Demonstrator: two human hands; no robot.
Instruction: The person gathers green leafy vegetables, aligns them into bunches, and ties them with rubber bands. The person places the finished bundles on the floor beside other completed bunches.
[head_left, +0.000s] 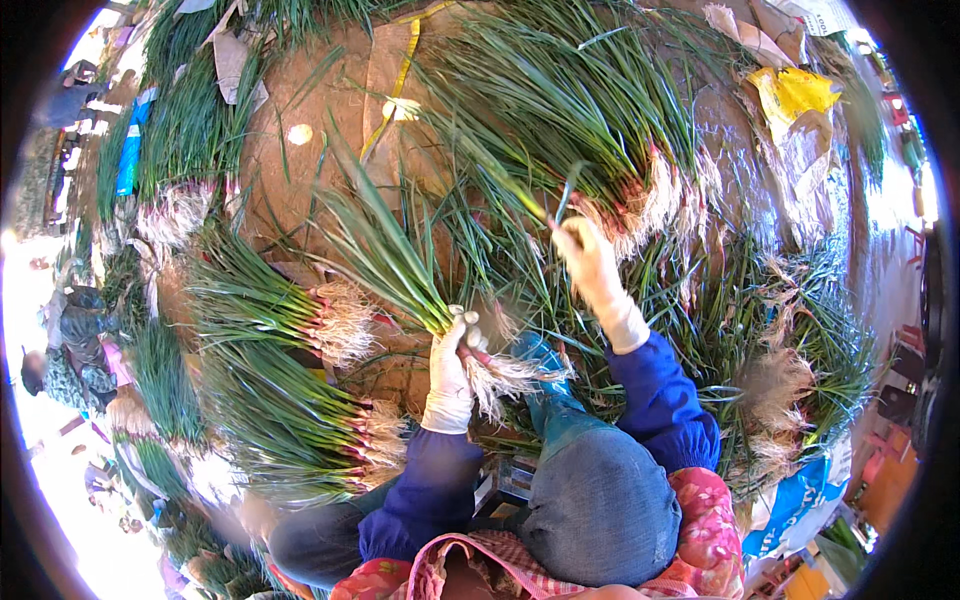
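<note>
My left hand, in a pale glove, grips a small bunch of spring onions. Their green leaves fan up and away, and the reddish bases and whitish roots hang out on the right side of the fist. Up and to the right, my gloved right hand pinches a green stalk by its pinkish lower end. Whether that is a whole plant or a stripped outer leaf, I cannot tell. Loose leaves litter the ground between and below both hands.
A large heap of spring onions lies ahead. Rooted bundles are laid out on the left, and stripped leaves pile up on the right. My teal boot stands near the left hand. Another person is at the far left.
</note>
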